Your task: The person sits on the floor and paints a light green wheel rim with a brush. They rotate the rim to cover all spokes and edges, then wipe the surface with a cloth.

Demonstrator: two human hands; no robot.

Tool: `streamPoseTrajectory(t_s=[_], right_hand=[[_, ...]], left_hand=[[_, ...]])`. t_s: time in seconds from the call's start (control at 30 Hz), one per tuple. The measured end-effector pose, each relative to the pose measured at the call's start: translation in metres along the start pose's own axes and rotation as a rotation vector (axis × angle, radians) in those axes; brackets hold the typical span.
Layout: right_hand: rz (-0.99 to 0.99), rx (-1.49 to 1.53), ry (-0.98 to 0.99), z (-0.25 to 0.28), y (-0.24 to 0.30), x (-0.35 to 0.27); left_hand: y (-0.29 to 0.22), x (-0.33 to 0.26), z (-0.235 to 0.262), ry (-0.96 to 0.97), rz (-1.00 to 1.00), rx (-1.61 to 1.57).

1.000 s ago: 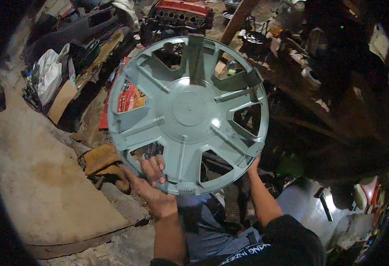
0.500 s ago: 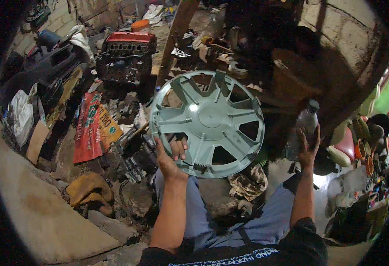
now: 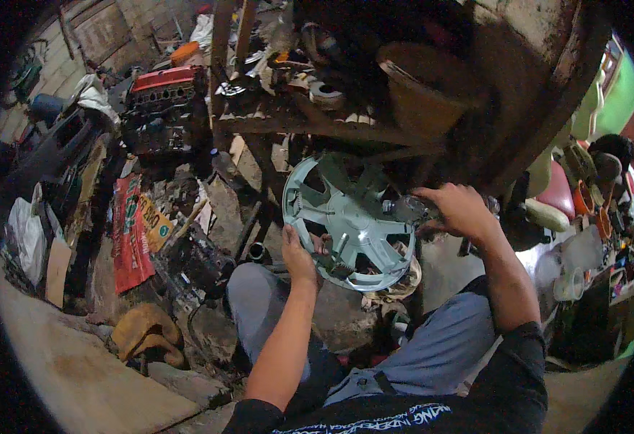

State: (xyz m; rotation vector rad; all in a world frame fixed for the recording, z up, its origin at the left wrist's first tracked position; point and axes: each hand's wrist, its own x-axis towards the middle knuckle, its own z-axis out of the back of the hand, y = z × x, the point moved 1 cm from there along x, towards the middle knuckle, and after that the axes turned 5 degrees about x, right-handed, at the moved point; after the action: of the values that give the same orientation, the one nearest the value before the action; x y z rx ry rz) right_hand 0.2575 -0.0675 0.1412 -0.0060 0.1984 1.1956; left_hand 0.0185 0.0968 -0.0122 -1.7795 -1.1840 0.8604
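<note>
My left hand (image 3: 301, 257) grips a pale green wheel cover (image 3: 355, 217) by its near left rim, fingers curled through a gap between the spokes. The cover hangs tilted above my knees, its ribbed side with clips toward me. My right hand (image 3: 464, 210) is closed round a clear plastic bottle (image 3: 409, 210) at the cover's right side. The bottle lies tipped over, its neck pointing left across the spokes. Whether any liquid leaves it cannot be made out. Beneath the cover's right edge shows a crumpled tan cloth (image 3: 408, 278).
An engine block with a red top (image 3: 164, 81) stands at the far left. Closer lie a red printed sheet (image 3: 130, 242) and greasy metal parts. Ahead is a wooden rack (image 3: 331, 127) carrying a tape-like roll (image 3: 326, 92). Various goods crowd the right, among them an orange pot (image 3: 583, 197).
The bottle was upright, apart from the cover; my right hand has brought it left and tipped it over the cover. The cover has tilted. My view has shifted right.
</note>
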Motion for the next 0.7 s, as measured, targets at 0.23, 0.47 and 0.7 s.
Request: streamPoseTrajectory(t_s=[0.23, 0.47, 0.7], right_hand=[[-0.004, -0.199, -0.006, -0.054, -0.036, 0.011], [-0.001, -0.262, 0.000, 0.004, 0.003, -0.013], [0.011, -0.184, -0.048, -0.037, -0.021, 0.008]], left_hand=[[0.037, -0.002, 0.013, -0.084, 0.113, 0.014], [-0.018, -0.006, 0.026, -0.006, 0.240, -0.213], [0.042, 0.017, 0.043, 0.023, 0.282, -0.145]])
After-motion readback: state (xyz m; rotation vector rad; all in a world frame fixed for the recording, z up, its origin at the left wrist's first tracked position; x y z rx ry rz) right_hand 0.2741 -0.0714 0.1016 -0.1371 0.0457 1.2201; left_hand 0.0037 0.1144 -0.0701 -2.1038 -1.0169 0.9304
